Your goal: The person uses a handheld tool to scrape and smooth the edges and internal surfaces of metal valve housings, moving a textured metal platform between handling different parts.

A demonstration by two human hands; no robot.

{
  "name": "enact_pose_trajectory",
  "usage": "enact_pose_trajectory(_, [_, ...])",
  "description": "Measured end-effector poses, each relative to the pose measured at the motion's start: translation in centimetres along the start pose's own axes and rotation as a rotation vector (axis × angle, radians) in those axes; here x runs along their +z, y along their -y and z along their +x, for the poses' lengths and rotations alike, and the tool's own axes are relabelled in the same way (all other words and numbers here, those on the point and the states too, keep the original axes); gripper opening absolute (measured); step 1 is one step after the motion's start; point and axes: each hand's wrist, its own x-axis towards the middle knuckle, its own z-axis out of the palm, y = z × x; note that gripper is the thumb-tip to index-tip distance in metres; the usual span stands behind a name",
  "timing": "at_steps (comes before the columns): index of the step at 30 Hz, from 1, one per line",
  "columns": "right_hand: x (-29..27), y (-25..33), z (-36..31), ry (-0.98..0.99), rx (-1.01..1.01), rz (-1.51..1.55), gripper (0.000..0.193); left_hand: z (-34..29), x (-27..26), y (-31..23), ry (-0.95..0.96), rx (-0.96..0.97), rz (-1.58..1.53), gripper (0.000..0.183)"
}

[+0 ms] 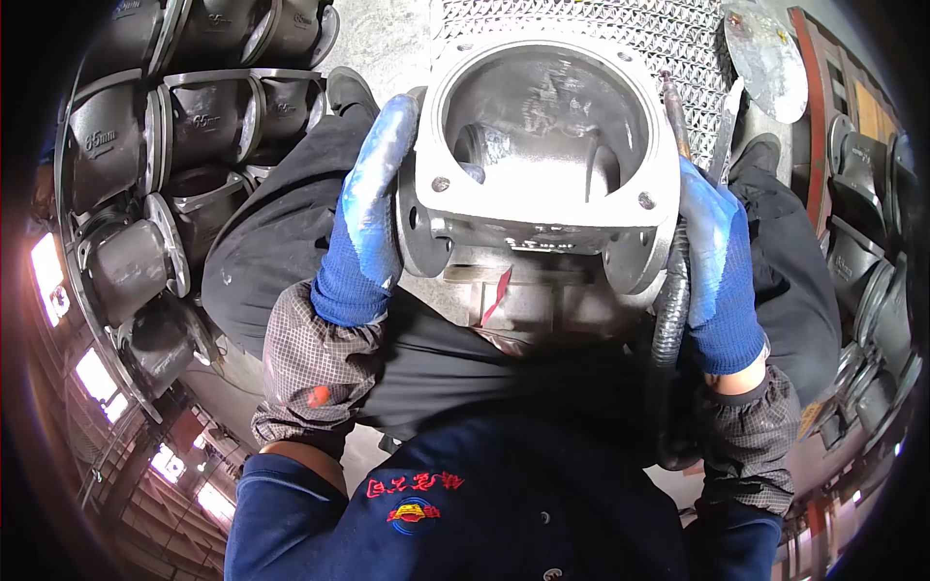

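Observation:
A grey metal valve body casting (552, 211) is between my hands, its wide square-edged opening turned up and a round flange on each side. My left hand (373, 198), in a blue glove with a paler coated palm, grips the left flange (423, 228). My right hand (712, 247), gloved alike, is closed against the right flange (641, 254); its fingertips are partly hidden. Close by that hand runs a black ribbed hose (670, 324), and a thin rod-like tool (675, 116) sticks up beside the casting. Whether my right hand also holds these I cannot tell.
Rows of similar grey castings (107, 145) stand stacked at the left, with more castings (857, 257) on the right beside a rust-red frame (812, 107). Beyond the casting lies a metal mesh mat (591, 21). A round, stained plate (767, 63) is at the far right.

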Motion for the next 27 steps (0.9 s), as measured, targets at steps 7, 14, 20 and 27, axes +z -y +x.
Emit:
enact_pose_trajectory(7, [-2.5,0.3,0.9,0.062,0.004,-0.092,0.032,0.9,-0.8,0.3,0.110,0.116,0.322,0.043])
enact_pose_trajectory(14, [-7.7,6.3,6.4,0.237,0.474,0.238,0.032,0.0,-0.1,0.4,0.036,0.077,0.198,0.041])
enact_pose_trajectory(20, [-3.8,4.9,13.6,0.800,0.261,-0.154,0.032,1.0,0.8,0.3,-0.010,0.029,0.138,0.037])
enact_pose_trajectory(27, [-0.6,4.2,16.0,0.947,0.193,-0.297,0.031,0.3,0.4,1.0,-0.025,0.221,0.254,0.036])
